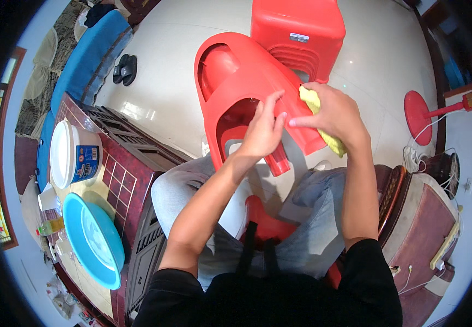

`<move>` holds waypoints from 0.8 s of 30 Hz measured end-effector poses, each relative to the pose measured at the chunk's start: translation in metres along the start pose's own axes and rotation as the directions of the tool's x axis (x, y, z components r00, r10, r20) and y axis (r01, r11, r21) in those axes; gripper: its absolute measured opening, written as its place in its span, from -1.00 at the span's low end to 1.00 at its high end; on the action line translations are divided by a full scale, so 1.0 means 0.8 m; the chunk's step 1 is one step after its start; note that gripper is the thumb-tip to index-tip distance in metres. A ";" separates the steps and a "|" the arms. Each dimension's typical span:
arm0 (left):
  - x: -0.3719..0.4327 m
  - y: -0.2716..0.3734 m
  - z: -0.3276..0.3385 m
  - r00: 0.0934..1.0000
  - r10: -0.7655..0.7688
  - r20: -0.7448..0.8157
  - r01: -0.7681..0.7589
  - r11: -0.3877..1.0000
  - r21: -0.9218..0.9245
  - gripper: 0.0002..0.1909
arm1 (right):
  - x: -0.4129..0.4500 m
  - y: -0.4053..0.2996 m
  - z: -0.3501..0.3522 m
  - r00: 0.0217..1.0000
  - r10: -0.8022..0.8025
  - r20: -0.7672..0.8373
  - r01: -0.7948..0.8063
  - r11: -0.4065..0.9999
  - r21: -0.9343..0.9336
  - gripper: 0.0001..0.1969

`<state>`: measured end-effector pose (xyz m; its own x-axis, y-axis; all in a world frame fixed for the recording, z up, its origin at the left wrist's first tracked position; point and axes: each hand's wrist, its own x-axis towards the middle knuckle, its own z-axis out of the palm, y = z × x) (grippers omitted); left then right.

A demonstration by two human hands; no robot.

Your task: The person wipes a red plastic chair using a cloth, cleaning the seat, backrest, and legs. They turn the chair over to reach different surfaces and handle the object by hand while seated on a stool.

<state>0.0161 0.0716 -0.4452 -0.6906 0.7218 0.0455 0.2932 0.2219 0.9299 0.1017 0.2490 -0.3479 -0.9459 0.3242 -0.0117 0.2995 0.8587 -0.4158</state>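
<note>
A red plastic seat (256, 77) with rounded openings and splayed legs leans tipped in front of my knees. My right hand (334, 112) grips a yellow cloth (311, 100), which lies along the outer edge of one of the seat's legs; the thumb rests over the leg's face. Beside the arched opening, my left hand (262, 133) has its fingers apart and nothing in them. Its fingertips are close to the same leg; whether they touch it I cannot tell.
Behind stands a red plastic stool (301, 20) bearing a label. At left, a tiled cabinet (117, 180) carries a white bucket (62, 153), a blue basin (115, 249) and a bottle (52, 226). Black slippers (127, 70) lie on the floor. A red round-based stand (416, 118) and cables are at right.
</note>
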 end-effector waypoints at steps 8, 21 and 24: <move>-0.003 0.014 -0.017 0.998 0.051 0.029 -0.057 0.960 0.274 -0.30 | -0.018 -0.025 0.013 0.995 -0.097 0.036 0.103 0.942 -0.320 0.03; 0.062 -0.106 -0.135 0.874 -0.485 -0.017 0.485 0.874 0.010 0.27 | 0.000 0.016 0.000 0.963 0.187 0.195 -0.113 0.935 -0.337 0.05; 0.065 -0.090 -0.127 0.918 -0.383 0.098 0.375 0.923 0.089 0.18 | 0.001 0.031 -0.004 0.982 0.187 0.018 -0.176 0.951 -0.253 -0.24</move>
<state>-0.1081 0.0260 -0.4730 -0.6815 0.6425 -0.3503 0.0704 0.5340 0.8425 0.1087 0.2721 -0.3552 -0.8754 0.4717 -0.1059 0.4833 0.8602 -0.1631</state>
